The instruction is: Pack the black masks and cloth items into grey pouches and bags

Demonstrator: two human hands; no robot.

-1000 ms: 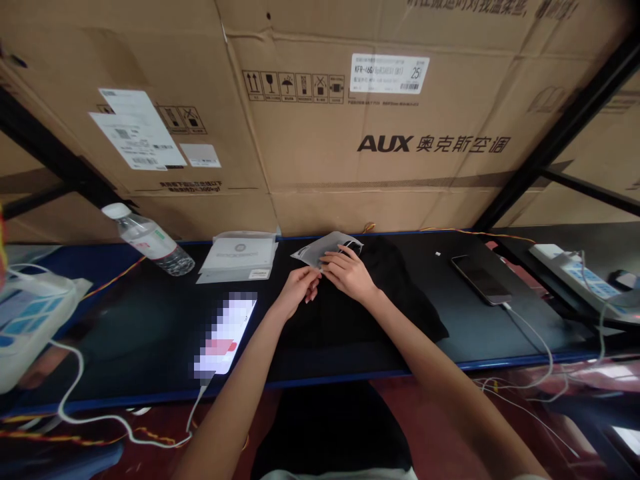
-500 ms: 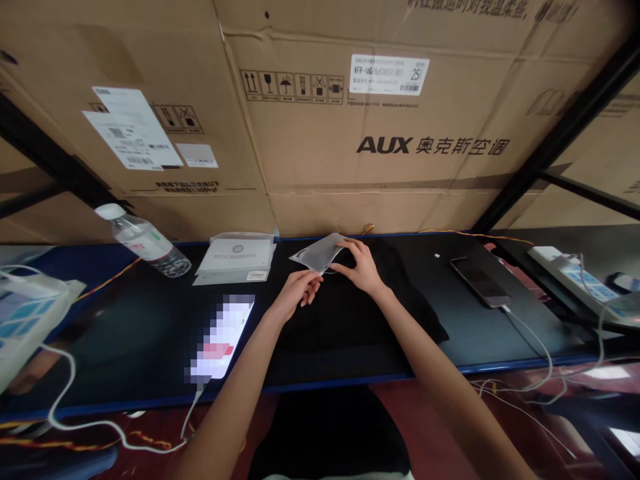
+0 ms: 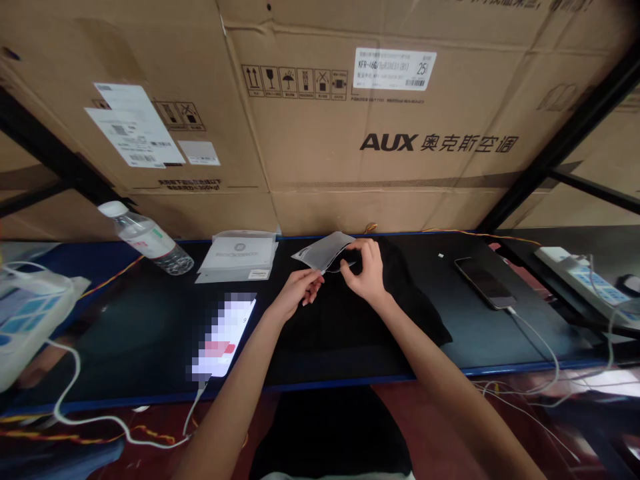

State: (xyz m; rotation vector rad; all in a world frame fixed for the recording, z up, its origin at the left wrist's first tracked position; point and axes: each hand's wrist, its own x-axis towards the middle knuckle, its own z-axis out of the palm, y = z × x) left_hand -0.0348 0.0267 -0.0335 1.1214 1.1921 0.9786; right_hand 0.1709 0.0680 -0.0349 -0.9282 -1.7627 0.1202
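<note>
The pouch lies slanted, long axis left-right, just beyond both hands: left hand pinches its near edge, right hand pinches its right end.

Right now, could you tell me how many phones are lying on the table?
2. One phone, screen lit, lies near the front edge, left of the left hand. A dark phone lies right of the right hand, plugged into a white cable. Others may be hidden.
</note>
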